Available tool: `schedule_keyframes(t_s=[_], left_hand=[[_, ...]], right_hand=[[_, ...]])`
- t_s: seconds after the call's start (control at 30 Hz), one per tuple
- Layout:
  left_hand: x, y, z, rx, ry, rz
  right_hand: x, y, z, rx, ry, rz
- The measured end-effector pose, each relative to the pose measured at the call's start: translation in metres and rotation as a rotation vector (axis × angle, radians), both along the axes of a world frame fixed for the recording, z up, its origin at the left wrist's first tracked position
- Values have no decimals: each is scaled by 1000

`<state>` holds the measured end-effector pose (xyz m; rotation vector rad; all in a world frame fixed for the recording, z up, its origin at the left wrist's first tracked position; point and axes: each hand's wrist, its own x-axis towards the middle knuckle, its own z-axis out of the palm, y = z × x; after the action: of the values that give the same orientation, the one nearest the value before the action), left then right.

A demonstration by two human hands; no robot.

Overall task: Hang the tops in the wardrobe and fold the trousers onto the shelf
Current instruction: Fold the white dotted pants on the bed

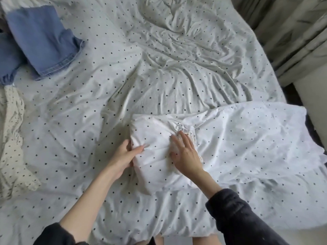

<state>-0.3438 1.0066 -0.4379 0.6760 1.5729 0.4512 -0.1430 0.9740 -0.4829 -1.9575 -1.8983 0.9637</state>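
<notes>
A pair of white trousers with small dark dots (247,138) lies on the bed, partly folded, its unfolded length spread to the right. My left hand (125,154) grips the left edge of the folded part, thumb on top. My right hand (185,152) presses flat on the fold, fingers straight, beside the waistband label. Blue denim trousers (42,43) lie crumpled at the far left of the bed. A cream dotted garment (12,138) lies at the left edge.
The bed is covered by a wrinkled white sheet with dark dots (141,68). Beige curtains (297,36) hang at the upper right. A pale piece of furniture (315,110) stands beside the bed's right edge.
</notes>
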Motion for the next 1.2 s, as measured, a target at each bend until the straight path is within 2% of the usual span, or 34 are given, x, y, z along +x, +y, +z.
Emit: schedule_keyframes(t_s=[0.1, 0.23, 0.3, 0.37, 0.53, 0.63, 0.7, 0.77, 0.83, 0.9, 0.97, 1.07, 1.1, 1.2], left_hand=[[20, 4, 23, 94, 0, -31], [74, 5, 63, 220, 55, -237], [117, 6, 72, 266, 100, -306], [166, 8, 71, 289, 171, -348], [286, 6, 37, 173, 144, -443], [323, 5, 8, 153, 188, -567], [317, 7, -5, 250, 244, -391], [296, 5, -11, 325, 406, -142], [267, -3, -16, 266, 515, -19], [252, -11, -20, 94, 356, -23], [251, -17, -27, 6, 192, -75], [247, -12, -39, 24, 207, -52], [245, -9, -40, 15, 199, -39], [235, -6, -40, -64, 86, -43]], right_hand=[[23, 11, 15, -152, 363, -86], [76, 22, 39, -541, 940, -349], [113, 22, 46, -615, 1073, -402], [155, 19, 48, -630, 1089, -438], [248, 8, 50, -604, 1044, -566], [284, 0, 41, -587, 880, -544], [290, -5, 29, -511, 651, -496], [287, -10, 17, -348, 443, -444], [277, -14, 10, -217, 308, -351], [265, -14, 3, -219, 239, -249], [258, -12, -3, -244, 141, -153], [255, -8, -7, -250, 36, -52], [255, -8, -5, -217, -15, -40], [245, -9, 0, 46, -145, -9]])
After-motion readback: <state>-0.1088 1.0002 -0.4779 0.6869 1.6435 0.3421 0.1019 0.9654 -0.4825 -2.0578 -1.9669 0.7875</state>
